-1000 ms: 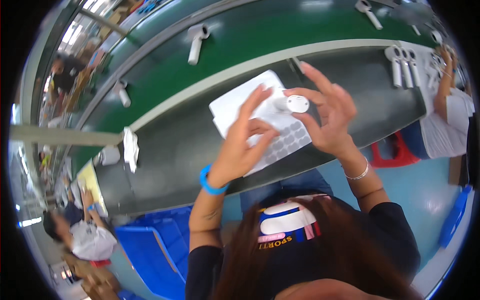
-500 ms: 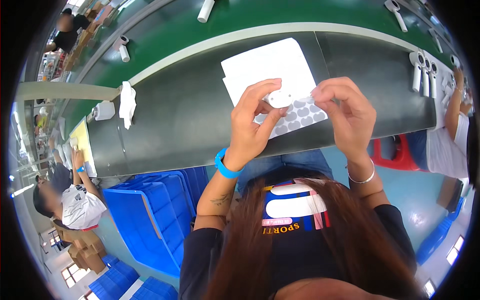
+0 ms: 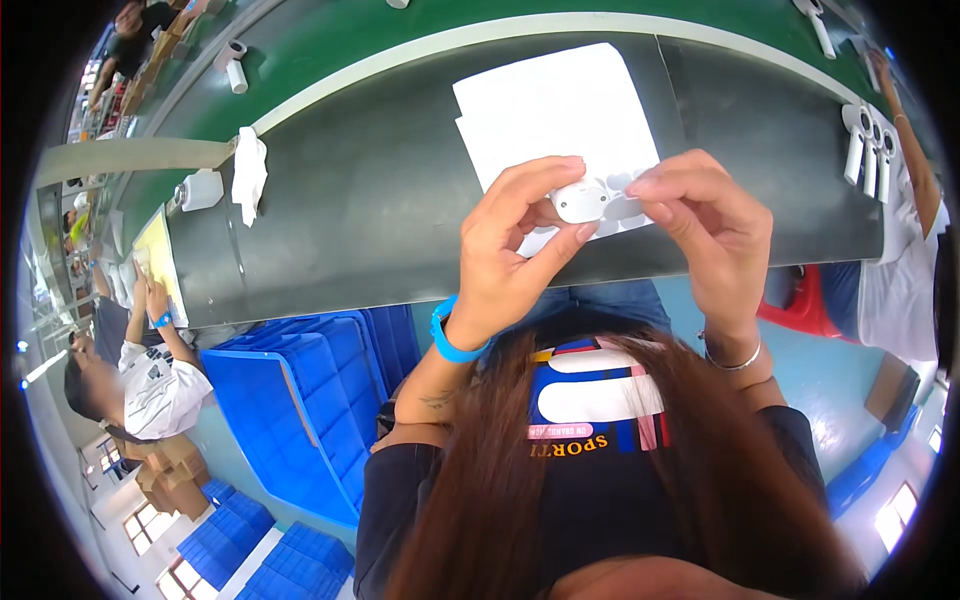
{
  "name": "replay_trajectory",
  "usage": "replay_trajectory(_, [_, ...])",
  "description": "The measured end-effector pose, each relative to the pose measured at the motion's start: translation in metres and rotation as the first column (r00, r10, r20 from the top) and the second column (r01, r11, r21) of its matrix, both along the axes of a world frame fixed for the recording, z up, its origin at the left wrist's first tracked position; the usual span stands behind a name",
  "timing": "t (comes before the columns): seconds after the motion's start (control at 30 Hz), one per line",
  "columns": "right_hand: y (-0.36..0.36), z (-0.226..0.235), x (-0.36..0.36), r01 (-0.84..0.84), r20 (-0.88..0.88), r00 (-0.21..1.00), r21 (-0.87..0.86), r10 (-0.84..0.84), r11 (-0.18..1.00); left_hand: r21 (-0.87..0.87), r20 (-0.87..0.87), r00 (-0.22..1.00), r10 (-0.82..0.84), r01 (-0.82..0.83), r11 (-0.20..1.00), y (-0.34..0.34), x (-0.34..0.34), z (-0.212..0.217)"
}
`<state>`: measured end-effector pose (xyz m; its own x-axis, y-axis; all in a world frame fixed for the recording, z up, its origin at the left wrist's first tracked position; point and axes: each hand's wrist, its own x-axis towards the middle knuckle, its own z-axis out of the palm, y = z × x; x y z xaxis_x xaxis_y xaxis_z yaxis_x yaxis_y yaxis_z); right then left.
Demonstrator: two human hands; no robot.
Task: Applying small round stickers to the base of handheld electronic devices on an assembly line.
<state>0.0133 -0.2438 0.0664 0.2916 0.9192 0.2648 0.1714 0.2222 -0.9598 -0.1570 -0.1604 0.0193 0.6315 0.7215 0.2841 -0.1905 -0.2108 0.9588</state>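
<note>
Over the near edge of the dark work surface, my left hand [image 3: 505,225] grips a white plastic part [image 3: 580,205]. Its rounded oval end faces up and shows small dark spots. Close by on the right, my right hand [image 3: 722,225] pinches a small grey sticker [image 3: 626,207] between thumb and fingertips, right beside that oval end. Whether the sticker touches the part I cannot tell. Beneath both hands lie white sheets [image 3: 560,105]; the grey rounded stickers on their near portion are mostly covered by my hands.
Several white ring-headed handheld devices [image 3: 868,150] stand at the right end of the surface. A white cloth [image 3: 248,177] hangs by a post on the left. Blue crates [image 3: 285,420] sit below left. Co-workers [image 3: 150,385] sit on both sides, near a red stool [image 3: 805,305].
Both hands have shifted slightly right. My right hand has brought the sticker closer to the oval end of the white part, which my left hand still holds.
</note>
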Motion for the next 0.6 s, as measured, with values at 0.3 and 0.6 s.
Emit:
replay_trajectory(0.3, [0.0036,-0.0056,-0.0092,-0.059,-0.281,0.959,-0.066,0.038,0.996,-0.258,0.155,0.985,-0.072,0.111,0.96,-0.002,-0.0002,0.0018])
replay_trajectory(0.6, [0.0047,-0.005,-0.0099,-0.016,-0.275,0.961,-0.09,-0.009,0.996,-0.232,0.114,0.991,-0.072,0.097,0.968,-0.0041,0.0013,-0.0004])
